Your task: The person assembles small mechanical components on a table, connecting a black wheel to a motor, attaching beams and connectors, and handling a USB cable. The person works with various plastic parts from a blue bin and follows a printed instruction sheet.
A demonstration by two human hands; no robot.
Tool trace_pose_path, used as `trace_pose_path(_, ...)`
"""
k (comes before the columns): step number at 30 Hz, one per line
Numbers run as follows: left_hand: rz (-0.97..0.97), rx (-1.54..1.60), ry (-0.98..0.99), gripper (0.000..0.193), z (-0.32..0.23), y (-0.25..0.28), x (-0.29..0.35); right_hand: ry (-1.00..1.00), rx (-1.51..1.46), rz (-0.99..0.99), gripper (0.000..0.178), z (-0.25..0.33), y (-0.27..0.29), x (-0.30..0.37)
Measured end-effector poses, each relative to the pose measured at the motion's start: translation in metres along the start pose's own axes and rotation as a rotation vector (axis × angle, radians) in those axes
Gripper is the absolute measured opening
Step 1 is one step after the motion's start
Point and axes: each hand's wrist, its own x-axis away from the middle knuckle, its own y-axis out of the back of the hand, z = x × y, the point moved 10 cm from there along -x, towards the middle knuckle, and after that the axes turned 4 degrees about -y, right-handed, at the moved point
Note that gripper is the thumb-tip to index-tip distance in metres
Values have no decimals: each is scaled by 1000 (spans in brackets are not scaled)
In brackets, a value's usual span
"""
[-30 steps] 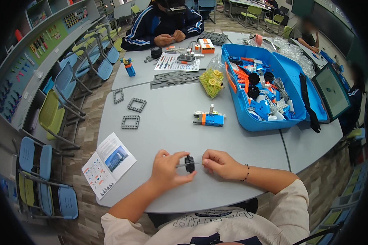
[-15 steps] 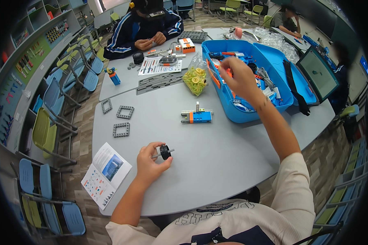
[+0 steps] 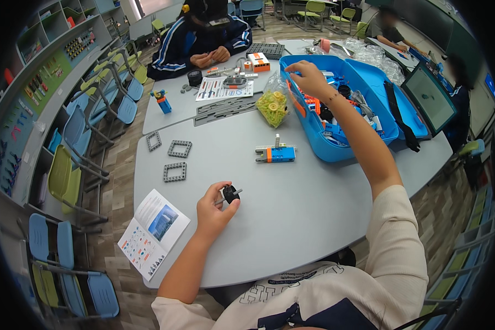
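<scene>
My left hand [image 3: 213, 212] is closed on a black wheel [image 3: 231, 193] with a grey axle through it, held just above the table. My right hand [image 3: 309, 80] is raised over the left side of a blue storage bin [image 3: 327, 154]. Its fingers point left, loosely bent and apart, and nothing shows in them. Inside the bin lie many loose building pieces [image 3: 335, 129] in blue, white, orange and black. A small blue, white and grey brick assembly [image 3: 276, 154] rests on the table between my hands.
Three grey rectangular frames [image 3: 175, 172] lie left of centre. An open booklet [image 3: 154, 234] sits at the left table edge. Beside the bin is a bag of yellow-green pieces [image 3: 272, 109]. Grey beams [image 3: 225, 110] lie farther back. Opposite, a person [image 3: 198, 44] handles something small.
My right hand has shifted slightly left and up over the bin, its fingers swinging from hanging down to pointing left. The wheel in my left hand has tilted. The view has shifted a little.
</scene>
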Motion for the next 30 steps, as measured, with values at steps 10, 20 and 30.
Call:
trace_pose_path(10,209,54,-14,48,-20,-26,14,565,-205,454,40,213,-59,212)
trace_pose_path(20,448,-619,-421,27,-65,-62,49,679,-219,316,31,218,-34,246)
trace_pose_path(30,705,-449,-674,13,-106,-102,105,806,-171,403,24,236,-2,299)
